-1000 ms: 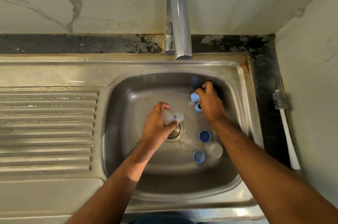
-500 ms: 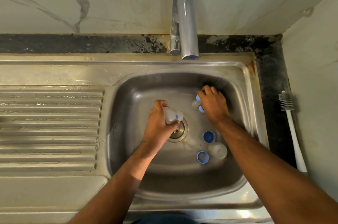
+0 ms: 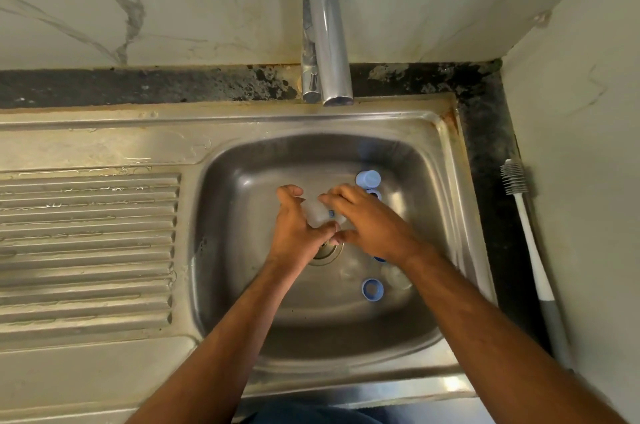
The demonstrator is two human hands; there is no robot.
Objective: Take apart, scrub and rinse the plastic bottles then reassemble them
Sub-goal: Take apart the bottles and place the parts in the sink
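Over the drain of the steel sink (image 3: 242, 285), my left hand (image 3: 294, 233) grips a small clear plastic bottle (image 3: 316, 212) with a blue mark. My right hand (image 3: 370, 222) has come across to it, fingers curled over the bottle's right end; what they pinch is hidden. A blue cap (image 3: 367, 178) lies at the back of the basin with another blue part (image 3: 374, 194) just below it. A blue ring cap (image 3: 372, 289) and a clear bottle part (image 3: 396, 276) lie front right, half under my right forearm.
The chrome tap (image 3: 327, 42) stands behind the basin and no water runs from it. A ribbed draining board (image 3: 86, 250) fills the left side. A white bottle brush (image 3: 530, 243) with a grey handle lies on the dark counter at the right wall.
My right hand left the blue caps at the back of the basin and moved left onto the bottle in my left hand. The left hand rose slightly.
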